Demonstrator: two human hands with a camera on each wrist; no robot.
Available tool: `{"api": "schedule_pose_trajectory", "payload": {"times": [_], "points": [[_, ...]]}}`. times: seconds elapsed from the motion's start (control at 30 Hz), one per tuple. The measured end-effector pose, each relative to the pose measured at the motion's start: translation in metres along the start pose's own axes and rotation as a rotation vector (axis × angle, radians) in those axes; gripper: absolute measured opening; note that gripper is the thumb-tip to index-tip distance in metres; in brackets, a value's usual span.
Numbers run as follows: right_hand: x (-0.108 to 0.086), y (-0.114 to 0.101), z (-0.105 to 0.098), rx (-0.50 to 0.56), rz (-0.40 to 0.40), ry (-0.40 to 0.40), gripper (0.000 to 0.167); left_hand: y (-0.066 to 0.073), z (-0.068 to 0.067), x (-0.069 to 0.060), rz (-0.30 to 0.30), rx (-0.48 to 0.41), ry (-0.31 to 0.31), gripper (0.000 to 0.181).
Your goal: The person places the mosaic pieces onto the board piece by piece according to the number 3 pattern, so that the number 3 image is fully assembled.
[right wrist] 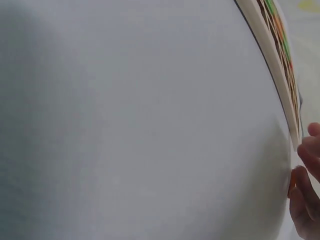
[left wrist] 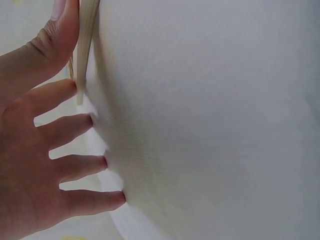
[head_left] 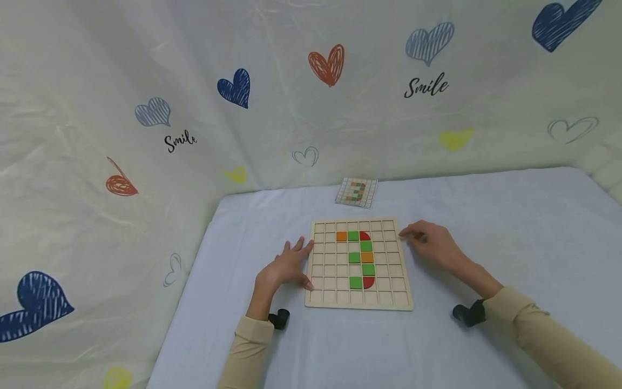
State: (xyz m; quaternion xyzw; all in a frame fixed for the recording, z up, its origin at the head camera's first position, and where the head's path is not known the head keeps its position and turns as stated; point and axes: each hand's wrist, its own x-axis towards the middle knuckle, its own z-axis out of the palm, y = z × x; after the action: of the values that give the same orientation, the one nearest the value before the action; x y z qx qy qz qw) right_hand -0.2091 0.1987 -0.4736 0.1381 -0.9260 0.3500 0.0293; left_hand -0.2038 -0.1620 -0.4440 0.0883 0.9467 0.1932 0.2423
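A square wooden grid board (head_left: 330,300) lies on the white-covered table, bearing several green, orange and red tiles, including an orange tile (head_left: 342,236) and a rounded red tile (head_left: 369,282). My left hand (head_left: 284,267) spreads its fingers along the left edge; thumb and index finger touch the board, while the other fingertips rest on the cloth in the left wrist view. My right hand (head_left: 432,243) is at the upper right edge, fingertips close to the board. In the right wrist view, a small orange piece (right wrist: 291,184) shows among its curled fingers, mostly hidden.
A small pattern card (head_left: 357,193) with a printed grid and coloured squares lies behind the board. The white cloth (head_left: 510,216) covers the table. A hanging sheet (head_left: 277,119) with printed hearts stands behind and to the left. Dark wrist devices (head_left: 468,314) sit under both forearms.
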Motion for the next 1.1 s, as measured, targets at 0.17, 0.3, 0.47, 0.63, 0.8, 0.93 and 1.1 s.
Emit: {"api": "schedule_pose_trajectory", "payload": {"times": [0.17,0.3,0.47,0.63,0.8,0.93,1.1], "points": [[0.004,0.008,0.000,-0.030,-0.027,0.073,0.031,0.000,0.000,0.001,-0.001,0.004,0.000,0.116],[0.005,0.013,0.001,-0.063,-0.026,0.108,0.033,0.000,0.001,0.001,0.003,0.011,-0.005,0.116],[0.007,0.019,0.003,-0.105,-0.073,0.147,0.028,0.000,0.001,0.001,0.002,0.022,-0.006,0.116],[0.006,0.020,0.001,-0.126,-0.068,0.145,0.026,0.000,0.000,0.001,-0.003,0.021,-0.006,0.116],[0.003,0.018,-0.003,-0.094,-0.047,0.129,0.026,0.001,-0.001,0.000,-0.002,0.019,-0.007,0.116],[0.003,0.018,-0.006,-0.081,-0.014,0.108,0.019,0.001,-0.001,-0.001,-0.006,0.014,-0.003,0.116],[0.001,0.017,-0.013,-0.042,0.104,0.024,0.022,0.001,-0.001,-0.001,-0.005,0.009,-0.001,0.116]]}}
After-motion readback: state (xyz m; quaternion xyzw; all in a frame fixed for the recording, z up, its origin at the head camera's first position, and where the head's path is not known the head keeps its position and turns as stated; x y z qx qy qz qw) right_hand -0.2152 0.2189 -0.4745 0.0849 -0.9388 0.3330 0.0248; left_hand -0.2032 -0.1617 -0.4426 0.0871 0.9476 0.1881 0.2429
